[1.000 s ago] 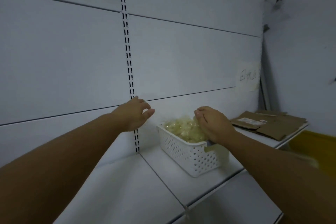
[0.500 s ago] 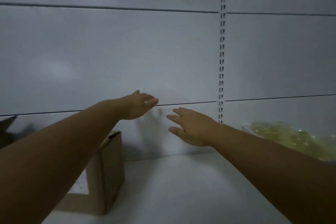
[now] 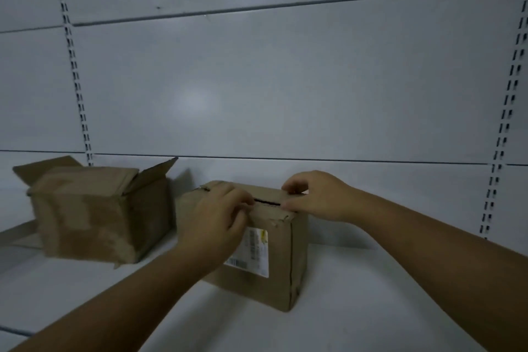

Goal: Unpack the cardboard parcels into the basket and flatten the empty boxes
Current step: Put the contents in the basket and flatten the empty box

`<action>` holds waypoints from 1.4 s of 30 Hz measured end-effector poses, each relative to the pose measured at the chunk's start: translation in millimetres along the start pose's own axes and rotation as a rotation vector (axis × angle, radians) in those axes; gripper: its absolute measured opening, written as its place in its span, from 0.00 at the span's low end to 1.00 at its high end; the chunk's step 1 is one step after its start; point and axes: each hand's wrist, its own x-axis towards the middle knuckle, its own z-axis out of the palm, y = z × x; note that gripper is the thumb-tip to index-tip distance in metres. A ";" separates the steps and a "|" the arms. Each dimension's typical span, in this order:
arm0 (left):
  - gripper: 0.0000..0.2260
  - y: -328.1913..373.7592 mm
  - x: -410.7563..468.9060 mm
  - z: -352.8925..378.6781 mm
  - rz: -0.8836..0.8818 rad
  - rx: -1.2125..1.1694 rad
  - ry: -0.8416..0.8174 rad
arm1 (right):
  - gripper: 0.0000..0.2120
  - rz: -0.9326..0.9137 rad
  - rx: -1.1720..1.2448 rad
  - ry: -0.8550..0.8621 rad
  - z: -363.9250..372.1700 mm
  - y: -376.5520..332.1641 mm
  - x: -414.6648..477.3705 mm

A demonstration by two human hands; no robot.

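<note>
A small brown cardboard parcel (image 3: 278,260) with a white shipping label stands on the white shelf (image 3: 357,303), its top flaps nearly closed with a dark slit between them. My left hand (image 3: 213,220) lies over the near top flap, fingers curled at the slit. My right hand (image 3: 315,197) pinches the right end of the top flaps between thumb and fingers. To the left stands a larger cardboard box (image 3: 97,211) with its flaps up. The basket is out of view.
Behind the shelf runs a white back panel with slotted uprights at the left (image 3: 75,71) and right (image 3: 505,111). A shelf seam crosses the lower left corner.
The view has swung left, away from the white basket and the flattened cardboard. Both hands have moved from the basket across the shelf onto the small parcel's top flaps.
</note>
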 end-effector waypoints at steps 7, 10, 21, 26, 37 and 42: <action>0.19 -6.8 -25.3 19.4 0.055 -0.010 0.052 | 0.19 0.142 -0.256 -0.010 8.2 -11.5 10.9; 0.18 -4.6 -25.4 17.1 0.086 -0.079 0.098 | 0.17 -0.002 -0.465 0.106 11.8 -20.6 5.1; 0.18 7.1 -50.9 40.0 0.162 -0.379 0.106 | 0.16 0.053 0.212 0.413 -31.5 -27.4 -43.6; 0.36 27.7 -66.5 67.1 0.096 -0.507 -0.242 | 0.17 0.087 -0.202 0.260 0.4 -8.5 -72.6; 0.17 16.5 -91.8 69.1 0.141 -0.346 -0.512 | 0.24 0.035 -0.484 0.320 -11.7 -20.1 -84.1; 0.39 22.8 -91.3 56.3 -0.024 -0.759 -0.625 | 0.23 0.079 -0.191 0.292 16.1 -17.3 -79.1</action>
